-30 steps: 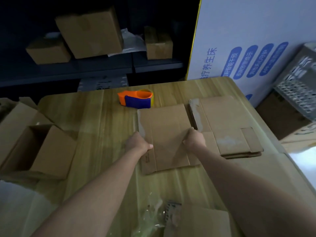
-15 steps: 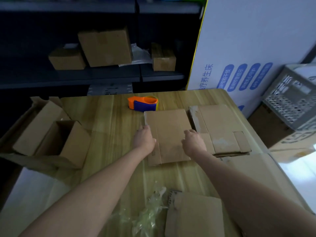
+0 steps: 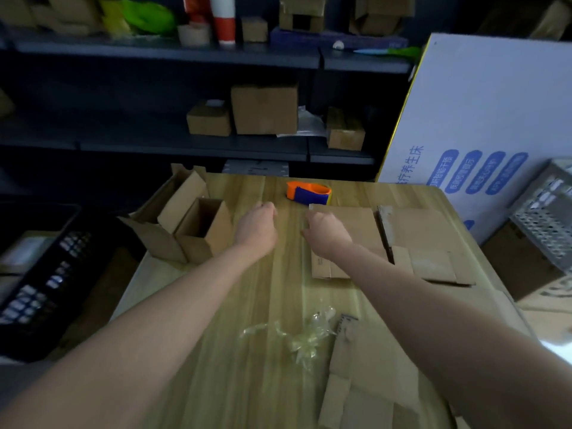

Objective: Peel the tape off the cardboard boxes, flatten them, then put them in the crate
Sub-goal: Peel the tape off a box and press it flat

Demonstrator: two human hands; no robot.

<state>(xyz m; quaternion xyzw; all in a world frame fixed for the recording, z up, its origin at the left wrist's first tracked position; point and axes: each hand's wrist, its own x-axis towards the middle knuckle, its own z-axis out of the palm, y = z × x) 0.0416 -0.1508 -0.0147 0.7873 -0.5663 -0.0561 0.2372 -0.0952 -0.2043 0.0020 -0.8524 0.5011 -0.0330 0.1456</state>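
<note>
Observing what reads, by judgement, as a changeover within the flattening step. Locating one flattened brown cardboard box (image 3: 362, 233) flat on the pale wooden desk (image 3: 278, 305), just in front of an orange and blue tape dispenser (image 3: 308, 193) and just beside a second stack of flattened brown cardboard (image 3: 430, 243) on its right.

Placing the right hand (image 3: 325, 232) over the left edge of that flattened box, fingers curled downward. Cannot tell whether gripping the edge or merely resting on it. Placing the left hand (image 3: 258, 226) above bare desk, between the flattened box and an open, unflattened brown cardboard box (image 3: 201, 230) at the left desk edge. Fingers loosely curled, holding nothing visible.

Recording a crumpled wad of clear peeled tape (image 3: 305, 339) nearer the body, beside further flat cardboard (image 3: 356, 382). Recording a black slotted plastic crate (image 3: 37, 274) low on the left, off the desk, and a grey perforated crate (image 3: 544, 218) on the right. Cannot tell which serves as destination, nor read either interior.

Judging the open box the likely next item. Calls for a leftward reach with the left hand, a firm grip on one wall, a check of the seams for remaining tape, then collapsing along the creases. Calls afterwards for gathering the flat pieces and carrying them to a crate.
</note>
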